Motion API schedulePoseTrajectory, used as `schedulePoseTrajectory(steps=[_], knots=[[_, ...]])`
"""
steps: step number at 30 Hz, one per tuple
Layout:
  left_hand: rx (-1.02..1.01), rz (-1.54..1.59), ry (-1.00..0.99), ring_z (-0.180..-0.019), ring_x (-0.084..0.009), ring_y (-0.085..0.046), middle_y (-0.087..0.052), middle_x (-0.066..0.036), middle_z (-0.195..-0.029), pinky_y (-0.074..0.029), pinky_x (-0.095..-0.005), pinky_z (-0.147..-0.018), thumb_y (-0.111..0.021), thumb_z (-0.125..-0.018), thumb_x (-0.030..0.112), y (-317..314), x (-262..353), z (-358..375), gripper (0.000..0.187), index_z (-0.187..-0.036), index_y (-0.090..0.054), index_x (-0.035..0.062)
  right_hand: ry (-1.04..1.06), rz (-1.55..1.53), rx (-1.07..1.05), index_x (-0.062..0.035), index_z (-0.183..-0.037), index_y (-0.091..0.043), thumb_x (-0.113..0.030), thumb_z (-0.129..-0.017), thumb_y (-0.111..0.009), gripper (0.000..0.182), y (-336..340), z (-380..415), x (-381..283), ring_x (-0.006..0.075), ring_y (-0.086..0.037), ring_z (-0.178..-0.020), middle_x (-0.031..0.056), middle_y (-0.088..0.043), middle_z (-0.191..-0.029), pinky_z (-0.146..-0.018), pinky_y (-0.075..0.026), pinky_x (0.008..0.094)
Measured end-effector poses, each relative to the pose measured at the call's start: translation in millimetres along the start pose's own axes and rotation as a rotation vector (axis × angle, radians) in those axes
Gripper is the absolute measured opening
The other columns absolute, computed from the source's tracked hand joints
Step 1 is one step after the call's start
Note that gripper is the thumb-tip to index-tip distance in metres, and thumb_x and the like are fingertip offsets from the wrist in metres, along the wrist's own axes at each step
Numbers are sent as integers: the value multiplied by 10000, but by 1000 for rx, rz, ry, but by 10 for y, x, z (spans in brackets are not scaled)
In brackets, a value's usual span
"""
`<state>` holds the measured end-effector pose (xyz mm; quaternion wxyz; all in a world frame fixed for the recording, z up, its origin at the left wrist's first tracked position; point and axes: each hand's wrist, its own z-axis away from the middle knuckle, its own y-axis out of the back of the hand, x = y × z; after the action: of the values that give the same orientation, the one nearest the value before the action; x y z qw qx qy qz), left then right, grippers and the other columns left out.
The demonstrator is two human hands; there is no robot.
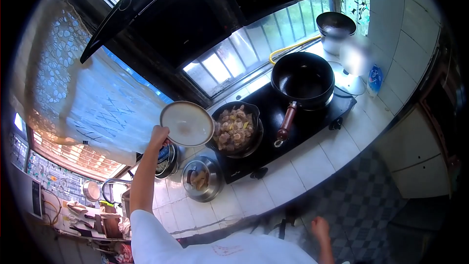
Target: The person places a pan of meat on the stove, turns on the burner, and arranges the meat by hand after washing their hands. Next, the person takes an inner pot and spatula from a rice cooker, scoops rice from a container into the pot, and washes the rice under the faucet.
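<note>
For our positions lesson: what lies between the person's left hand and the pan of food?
In the head view, a pale round plate lies between the left hand, which holds it, and the pan.

The left arm stretches out almost straight past the tabletop's front edge, the left hand raised and clenched in a grip. Outside that edge, the right hand hangs low, fingers curled loosely inward.
</note>
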<state>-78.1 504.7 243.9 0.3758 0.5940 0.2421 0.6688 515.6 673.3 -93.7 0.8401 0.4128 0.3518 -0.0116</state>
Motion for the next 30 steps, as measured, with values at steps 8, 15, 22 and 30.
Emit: schedulePoseTrajectory(steps=[8, 15, 22, 30], knots=[[20, -115, -18, -357, -209, -530, -552, -194, -522, -369, -286, -274, -479, -683, 67, 200, 309, 24, 208, -664, -534, -132, -6, -45, -19, -14, -788, -616, -167, -732, -537, 181, -5, -104, -42, 359, -584, -790, 197, -608, -814, -704, -462, 437], [18, -63, 32, -353, -204, -515, -538, -174, -510, -349, -278, -275, -482, -693, 82, 288, 228, 85, 204, -674, -527, -116, -21, -24, -55, -15, -798, -623, -165, -742, -543, 179, -4, -169, -50, 359, -584, -794, 196, -610, -821, -715, -464, 431], [-150, 478, 210, -374, -131, -430, -463, -69, -520, -290, -213, -301, -498, -731, 131, 333, -307, 178, 129, -679, -457, 20, -3, -13, -84, -18, -815, -631, -175, -747, -552, 189, -24, -224, 24, 352, -588, -813, 195, -613, -836, -724, -465, 426], [-211, 1011, 347, -367, -111, -423, -471, -57, -540, -297, -178, -287, -503, -752, 143, 207, -1084, 720, 109, -711, -431, 73, 25, 152, -126, -65, -816, -638, -205, -731, -566, 179, -112, -237, 29, 337, -596, -793, 173, -619, -820, -696, -474, 442]])
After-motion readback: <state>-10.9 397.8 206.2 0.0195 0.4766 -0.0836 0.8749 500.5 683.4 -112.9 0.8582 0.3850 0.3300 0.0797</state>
